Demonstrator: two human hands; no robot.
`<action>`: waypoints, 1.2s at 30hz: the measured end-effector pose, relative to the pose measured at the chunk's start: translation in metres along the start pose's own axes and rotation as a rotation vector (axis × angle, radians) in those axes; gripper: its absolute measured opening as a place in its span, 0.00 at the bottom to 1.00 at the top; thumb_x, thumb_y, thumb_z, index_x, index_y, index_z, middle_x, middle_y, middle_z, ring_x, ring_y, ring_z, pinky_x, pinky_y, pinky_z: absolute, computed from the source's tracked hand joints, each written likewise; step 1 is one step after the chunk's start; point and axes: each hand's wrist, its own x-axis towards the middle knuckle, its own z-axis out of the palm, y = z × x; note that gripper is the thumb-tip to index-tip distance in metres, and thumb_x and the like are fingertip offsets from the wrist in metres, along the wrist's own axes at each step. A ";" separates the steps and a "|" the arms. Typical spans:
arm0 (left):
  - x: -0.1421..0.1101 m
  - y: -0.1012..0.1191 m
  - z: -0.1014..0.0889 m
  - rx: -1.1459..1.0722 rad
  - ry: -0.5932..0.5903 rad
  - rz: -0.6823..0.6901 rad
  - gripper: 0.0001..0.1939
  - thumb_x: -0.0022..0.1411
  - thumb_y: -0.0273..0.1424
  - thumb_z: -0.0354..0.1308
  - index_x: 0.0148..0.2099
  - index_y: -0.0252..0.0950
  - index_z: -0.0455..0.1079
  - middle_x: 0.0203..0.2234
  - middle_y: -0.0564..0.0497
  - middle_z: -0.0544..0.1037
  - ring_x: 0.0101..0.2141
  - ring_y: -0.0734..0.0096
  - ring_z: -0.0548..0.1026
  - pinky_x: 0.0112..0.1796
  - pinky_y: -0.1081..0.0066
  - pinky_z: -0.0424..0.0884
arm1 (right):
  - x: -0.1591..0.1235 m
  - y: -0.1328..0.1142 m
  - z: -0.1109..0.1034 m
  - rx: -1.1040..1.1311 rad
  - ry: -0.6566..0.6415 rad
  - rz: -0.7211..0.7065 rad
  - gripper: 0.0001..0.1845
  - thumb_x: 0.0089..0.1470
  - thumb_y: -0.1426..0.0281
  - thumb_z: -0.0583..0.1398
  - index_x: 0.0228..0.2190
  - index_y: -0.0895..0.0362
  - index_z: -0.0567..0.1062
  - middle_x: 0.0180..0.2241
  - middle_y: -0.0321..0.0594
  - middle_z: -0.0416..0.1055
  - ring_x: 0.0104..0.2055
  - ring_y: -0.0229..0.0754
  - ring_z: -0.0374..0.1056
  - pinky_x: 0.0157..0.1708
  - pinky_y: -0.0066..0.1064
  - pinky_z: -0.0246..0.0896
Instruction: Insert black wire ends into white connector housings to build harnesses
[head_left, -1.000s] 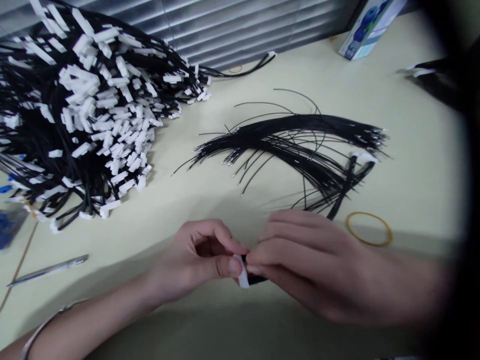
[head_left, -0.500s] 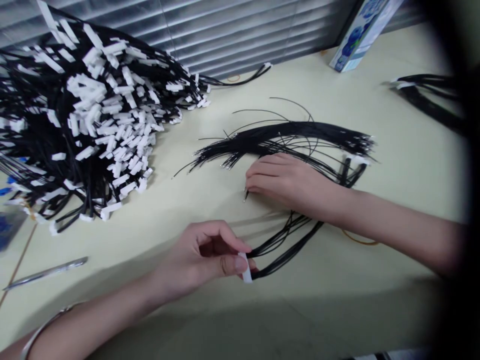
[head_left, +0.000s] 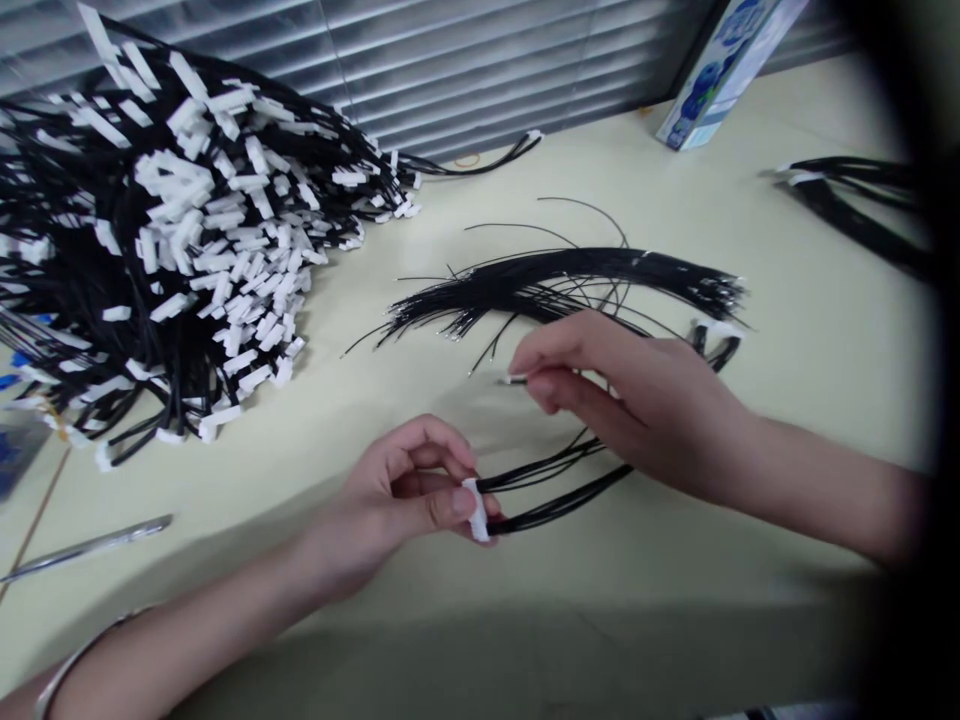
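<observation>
My left hand [head_left: 409, 500] pinches a small white connector [head_left: 475, 510] between thumb and fingers, low over the cream table [head_left: 315, 610]. Several black wires [head_left: 559, 495] run out of that connector to the right. My right hand [head_left: 637, 395] is closed in a pinch on the metal-tipped end of a single black wire [head_left: 513, 379], just above and to the right of the connector. Behind the right hand lies a loose bundle of black wires [head_left: 570, 280] with bare tips.
A large heap of black cables with white connectors [head_left: 172, 230] fills the back left. A pen [head_left: 90, 548] lies at the left, a blue and white box [head_left: 712, 75] stands at the back right, and another black cable bunch [head_left: 855, 205] lies at the far right.
My right hand left the connector, reached to the loose bundle, took one wire by its end and lifted it back toward the connector. My left hand kept its hold and rose slightly.
</observation>
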 end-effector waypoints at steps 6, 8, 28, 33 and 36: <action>0.002 0.001 -0.003 -0.045 -0.033 0.037 0.07 0.60 0.22 0.62 0.39 0.34 0.66 0.31 0.52 0.77 0.32 0.75 0.78 0.34 0.74 0.78 | -0.014 -0.031 -0.015 0.358 -0.207 0.010 0.09 0.62 0.80 0.52 0.39 0.57 0.69 0.38 0.34 0.68 0.37 0.30 0.63 0.35 0.21 0.57; 0.001 0.000 -0.005 -0.060 -0.050 0.043 0.07 0.60 0.22 0.61 0.40 0.34 0.66 0.31 0.52 0.77 0.32 0.75 0.78 0.34 0.74 0.78 | -0.015 -0.035 -0.018 0.292 -0.239 -0.024 0.12 0.64 0.78 0.48 0.37 0.58 0.71 0.38 0.36 0.69 0.37 0.33 0.63 0.36 0.25 0.58; -0.002 -0.001 -0.008 -0.085 -0.089 0.059 0.08 0.61 0.22 0.60 0.42 0.35 0.66 0.32 0.52 0.79 0.33 0.75 0.79 0.36 0.74 0.78 | -0.029 -0.037 -0.002 0.104 -0.142 -0.122 0.05 0.61 0.78 0.56 0.33 0.62 0.72 0.37 0.35 0.64 0.37 0.32 0.54 0.36 0.28 0.51; -0.001 -0.001 -0.007 -0.077 -0.075 0.053 0.08 0.60 0.22 0.61 0.41 0.35 0.66 0.31 0.52 0.80 0.32 0.75 0.79 0.35 0.75 0.78 | -0.028 -0.037 -0.001 0.087 -0.130 -0.160 0.07 0.61 0.77 0.57 0.31 0.62 0.73 0.36 0.35 0.64 0.37 0.34 0.53 0.38 0.30 0.49; -0.001 0.000 -0.007 -0.066 -0.082 0.053 0.08 0.61 0.22 0.61 0.41 0.35 0.66 0.31 0.52 0.80 0.32 0.76 0.79 0.35 0.74 0.78 | -0.025 -0.036 -0.002 0.059 -0.145 -0.204 0.08 0.61 0.78 0.56 0.30 0.62 0.73 0.35 0.36 0.64 0.37 0.35 0.53 0.37 0.31 0.49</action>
